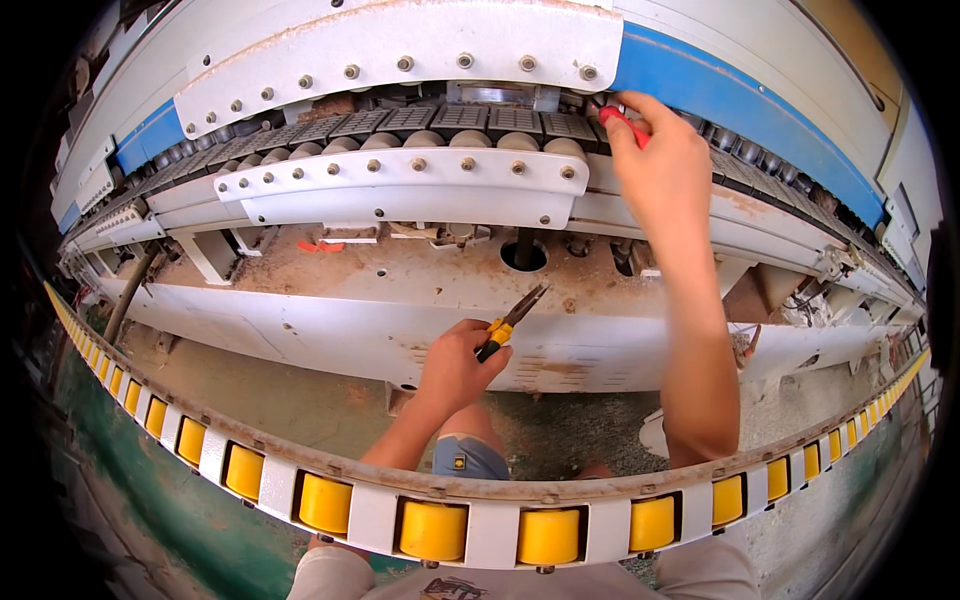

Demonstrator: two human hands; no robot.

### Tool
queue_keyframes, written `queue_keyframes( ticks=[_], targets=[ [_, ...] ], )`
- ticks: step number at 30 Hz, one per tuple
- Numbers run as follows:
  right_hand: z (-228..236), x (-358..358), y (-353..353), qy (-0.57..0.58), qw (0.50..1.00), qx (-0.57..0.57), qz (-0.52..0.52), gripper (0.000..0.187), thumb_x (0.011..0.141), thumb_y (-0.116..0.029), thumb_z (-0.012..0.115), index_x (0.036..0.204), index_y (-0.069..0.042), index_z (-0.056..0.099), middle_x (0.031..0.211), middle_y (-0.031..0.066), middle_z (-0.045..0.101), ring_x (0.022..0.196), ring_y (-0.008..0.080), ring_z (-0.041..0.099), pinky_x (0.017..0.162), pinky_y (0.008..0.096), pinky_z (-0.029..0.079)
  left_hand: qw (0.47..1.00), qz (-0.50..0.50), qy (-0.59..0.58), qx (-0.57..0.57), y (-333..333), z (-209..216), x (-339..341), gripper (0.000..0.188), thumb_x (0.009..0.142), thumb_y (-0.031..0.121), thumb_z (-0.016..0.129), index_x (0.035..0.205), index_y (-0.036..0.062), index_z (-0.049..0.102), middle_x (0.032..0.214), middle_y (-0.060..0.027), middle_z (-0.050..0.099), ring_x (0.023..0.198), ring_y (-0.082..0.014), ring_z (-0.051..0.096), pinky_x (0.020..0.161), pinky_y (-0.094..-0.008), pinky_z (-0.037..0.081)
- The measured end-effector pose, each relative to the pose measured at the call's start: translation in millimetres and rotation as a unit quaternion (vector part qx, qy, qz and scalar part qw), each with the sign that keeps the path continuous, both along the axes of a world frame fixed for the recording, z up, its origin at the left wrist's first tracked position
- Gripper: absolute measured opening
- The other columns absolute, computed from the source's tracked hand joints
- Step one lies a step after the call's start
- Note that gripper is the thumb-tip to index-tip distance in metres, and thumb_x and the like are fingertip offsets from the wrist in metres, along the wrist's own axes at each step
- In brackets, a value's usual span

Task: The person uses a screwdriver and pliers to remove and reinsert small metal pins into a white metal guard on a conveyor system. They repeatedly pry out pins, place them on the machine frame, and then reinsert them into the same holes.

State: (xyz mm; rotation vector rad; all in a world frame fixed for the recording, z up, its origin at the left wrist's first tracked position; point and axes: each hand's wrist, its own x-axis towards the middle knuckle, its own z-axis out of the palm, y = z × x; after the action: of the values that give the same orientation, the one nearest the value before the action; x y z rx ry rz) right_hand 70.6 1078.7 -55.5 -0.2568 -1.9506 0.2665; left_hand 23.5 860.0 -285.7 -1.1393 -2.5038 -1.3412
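Note:
My left hand [455, 365] grips a pair of pliers [512, 320] with yellow and black handles, jaws pointing up and right, in front of the white machine body [330, 320]. My right hand [660, 165] reaches up to the machine's conveyor track and holds a red-handled tool [627, 124], whose tip is hidden among the grey track pads [460, 120] and round rollers [470, 140].
A white bolted cover plate [400, 45] sits above the track, another bolted bar [400, 185] below it. A rail of yellow rollers [430, 528] curves across in front of me. Sawdust lies on the ledge [400, 270] around a round hole [524, 255]. My knee [470, 455] shows below.

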Motion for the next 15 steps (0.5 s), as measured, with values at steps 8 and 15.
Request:
queue_keyframes(
  ticks=[8,15],
  targets=[
    [12.5,-5.7,1.9,-0.063,0.996,0.054,-0.038,0.025,0.091,-0.022,0.061,0.096,-0.004,0.077,0.093,0.0248,0.073,0.090,0.0445,0.071,0.083,0.0512,0.057,0.983,0.077,0.152,-0.061,12.9,0.7,-26.4,0.030,0.083,0.024,0.079,0.097,-0.0017,0.076,0.114,-0.0154,0.072,0.100,-0.0368,0.068,0.086,-0.0447,0.055],
    [41.8,4.1,1.0,-0.088,0.993,0.067,-0.030,0.026,0.082,-0.015,0.060,0.085,0.004,0.077,0.085,0.0286,0.071,0.085,0.0452,0.071,0.081,0.0494,0.058,0.965,0.061,0.230,-0.112,36.3,-18.2,-77.5,0.030,0.081,0.027,0.083,0.097,0.0028,0.078,0.113,-0.0084,0.070,0.107,-0.0313,0.065,0.093,-0.0450,0.050]
  ],
)
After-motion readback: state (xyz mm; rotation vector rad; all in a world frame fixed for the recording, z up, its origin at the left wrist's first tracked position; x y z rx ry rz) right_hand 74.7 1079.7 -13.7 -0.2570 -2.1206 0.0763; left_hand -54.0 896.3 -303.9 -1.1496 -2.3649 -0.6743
